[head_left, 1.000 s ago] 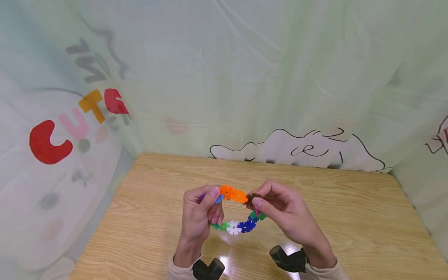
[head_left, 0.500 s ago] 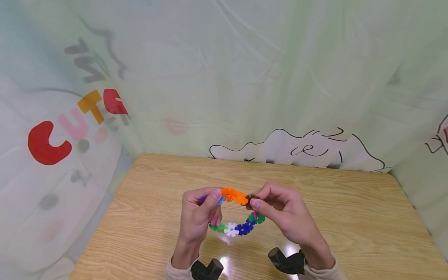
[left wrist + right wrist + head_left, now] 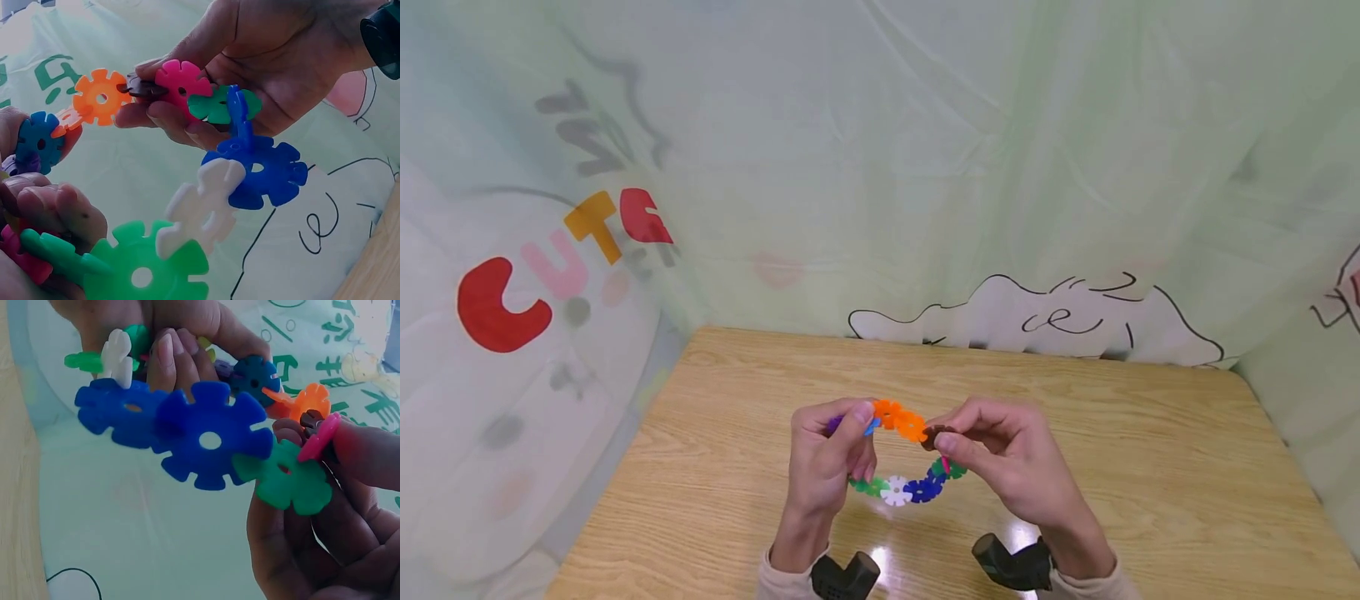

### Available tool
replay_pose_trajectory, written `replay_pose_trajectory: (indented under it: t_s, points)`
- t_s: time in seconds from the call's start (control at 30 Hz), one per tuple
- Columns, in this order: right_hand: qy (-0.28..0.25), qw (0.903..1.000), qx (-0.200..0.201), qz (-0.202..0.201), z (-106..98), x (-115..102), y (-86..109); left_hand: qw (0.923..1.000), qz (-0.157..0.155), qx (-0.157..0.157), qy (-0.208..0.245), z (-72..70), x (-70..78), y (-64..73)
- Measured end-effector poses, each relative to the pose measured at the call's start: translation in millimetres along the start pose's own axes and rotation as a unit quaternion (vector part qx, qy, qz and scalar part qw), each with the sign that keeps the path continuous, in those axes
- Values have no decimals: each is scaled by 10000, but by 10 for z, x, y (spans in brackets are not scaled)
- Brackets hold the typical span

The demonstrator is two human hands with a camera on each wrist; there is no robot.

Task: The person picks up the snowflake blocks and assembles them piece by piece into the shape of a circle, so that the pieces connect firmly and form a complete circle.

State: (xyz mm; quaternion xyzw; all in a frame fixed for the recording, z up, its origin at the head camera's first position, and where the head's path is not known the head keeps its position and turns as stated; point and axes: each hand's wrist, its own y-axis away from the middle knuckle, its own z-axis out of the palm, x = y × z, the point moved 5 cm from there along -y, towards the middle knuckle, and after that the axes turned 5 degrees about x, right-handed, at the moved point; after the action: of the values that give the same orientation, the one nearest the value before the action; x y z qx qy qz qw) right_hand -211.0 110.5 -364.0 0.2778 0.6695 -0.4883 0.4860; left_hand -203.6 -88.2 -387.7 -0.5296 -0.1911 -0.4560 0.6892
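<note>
A ring of interlocking plastic snowflake discs is held up over the table between both hands. My left hand (image 3: 816,462) pinches it at a blue disc (image 3: 37,128), thumb on top. My right hand (image 3: 1022,458) pinches a brown disc (image 3: 934,437) between thumb and fingers. Two orange discs (image 3: 887,414) span the gap between the hands. A pink disc (image 3: 181,76) joins the brown one, followed by a green disc (image 3: 306,487). Dark blue discs (image 3: 194,464), a white disc (image 3: 889,498) and light green discs (image 3: 125,256) form the lower run. Left fingers partly hide purple and yellow discs.
The wooden table (image 3: 700,483) lies below the hands. A pale printed curtain (image 3: 925,167) hangs behind its back edge and along the sides. Black wrist cameras (image 3: 846,577) sit on both wrists.
My right hand has moved slightly down and left, with the brown disc shifting along. The lower run of the ring has dipped a little. Both hands keep their grip.
</note>
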Motion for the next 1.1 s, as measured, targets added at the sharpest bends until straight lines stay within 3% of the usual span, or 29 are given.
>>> replay_pose_trajectory:
  t_s: [0.23, 0.47, 0.7, 1.1]
  points:
    - [-154, 9997, 123, -133, 2, 9, -16, 9997, 163, 155, -69, -6, 21, 8]
    - [-224, 9996, 127, -66, -8, 15, -9, 9999, 123, 113, 20, 19, 24, 13]
    - [-146, 9992, 301, 238, -45, 50, -24, 9992, 232, 141, -303, 33, 49, 13]
    - [-504, 9986, 136, 101, -8, 79, -37, 9995, -285, 97, 119, -11, -23, -11]
